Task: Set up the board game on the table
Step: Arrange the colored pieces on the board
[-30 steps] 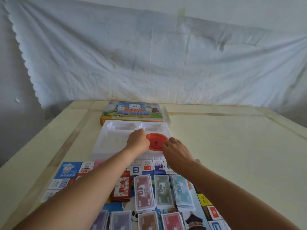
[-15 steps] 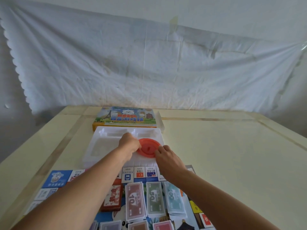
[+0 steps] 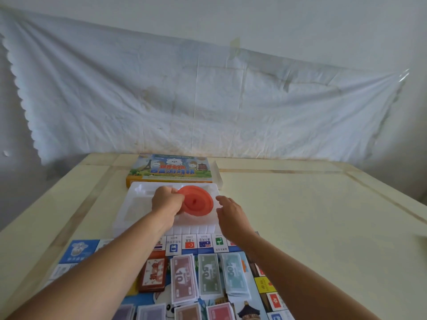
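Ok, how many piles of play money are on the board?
7. Upper row: 10 pile, 50 pile, 100 pile. Lower row, cut by the frame edge: purple pile, grey-purple pile, brown pile, red pile. The left arm may hide more.

Left hand (image 3: 166, 202), right hand (image 3: 231, 214) bare (forearms (image 3: 129, 257) bare to frame edge).

A tilted red disc (image 3: 196, 202) above the white tray (image 3: 138, 210).

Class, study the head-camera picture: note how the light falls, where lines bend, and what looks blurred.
Head view: soft, even light with no hard shadows; the wide lens slightly bows the table edge and hung cloth; the bottom banknote stacks look smeared; the red disc looks sharper.
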`<state>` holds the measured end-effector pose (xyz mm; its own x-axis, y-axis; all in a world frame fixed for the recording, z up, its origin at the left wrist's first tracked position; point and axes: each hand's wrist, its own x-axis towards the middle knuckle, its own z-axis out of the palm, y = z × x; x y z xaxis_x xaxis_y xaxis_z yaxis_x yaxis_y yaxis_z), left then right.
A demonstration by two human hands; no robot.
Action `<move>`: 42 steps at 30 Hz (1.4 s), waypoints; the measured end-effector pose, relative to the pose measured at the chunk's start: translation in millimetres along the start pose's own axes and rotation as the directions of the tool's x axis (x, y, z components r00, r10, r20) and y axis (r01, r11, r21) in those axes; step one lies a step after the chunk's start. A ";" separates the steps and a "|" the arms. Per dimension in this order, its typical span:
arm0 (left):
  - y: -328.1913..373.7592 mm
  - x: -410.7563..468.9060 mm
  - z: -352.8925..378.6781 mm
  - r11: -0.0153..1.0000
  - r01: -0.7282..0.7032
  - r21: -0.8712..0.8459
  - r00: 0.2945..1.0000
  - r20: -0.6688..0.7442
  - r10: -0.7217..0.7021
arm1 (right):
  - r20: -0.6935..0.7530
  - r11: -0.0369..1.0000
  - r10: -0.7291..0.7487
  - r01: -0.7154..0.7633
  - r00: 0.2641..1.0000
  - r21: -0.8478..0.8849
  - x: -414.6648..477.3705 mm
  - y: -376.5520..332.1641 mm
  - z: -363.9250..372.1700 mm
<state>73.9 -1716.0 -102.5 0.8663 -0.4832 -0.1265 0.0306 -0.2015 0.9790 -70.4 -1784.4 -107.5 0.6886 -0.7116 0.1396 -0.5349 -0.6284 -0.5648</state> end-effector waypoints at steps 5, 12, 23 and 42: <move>14.9 -48.9 -21.5 0.964 0.108 -0.244 0.990 0.112 -0.083 | 0.074 0.744 0.264 -0.251 0.962 0.619 -13.7 -23.7 -22.7; 22.2 -137.9 -57.1 0.920 0.170 -0.353 0.962 0.263 -0.077 | 0.062 0.656 0.298 -0.252 0.952 0.711 -77.1 -55.4 -49.7; -9.2 -260.5 -112.7 0.805 0.397 -0.441 0.790 0.610 -0.056 | 0.141 0.644 0.192 -0.233 0.971 0.728 -207.9 -57.6 -62.0; -57.5 -330.4 -76.3 0.926 0.332 -0.180 0.842 0.499 -0.204 | 0.220 0.824 0.384 -0.440 0.897 0.356 -268.7 6.0 -84.5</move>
<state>-176.0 -1479.7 -104.8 0.4743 -0.7911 -0.3863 0.4054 -0.1932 0.8935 -300.1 -1623.5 -79.7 0.5197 -0.8103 -0.2708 -0.5699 -0.0927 -0.8164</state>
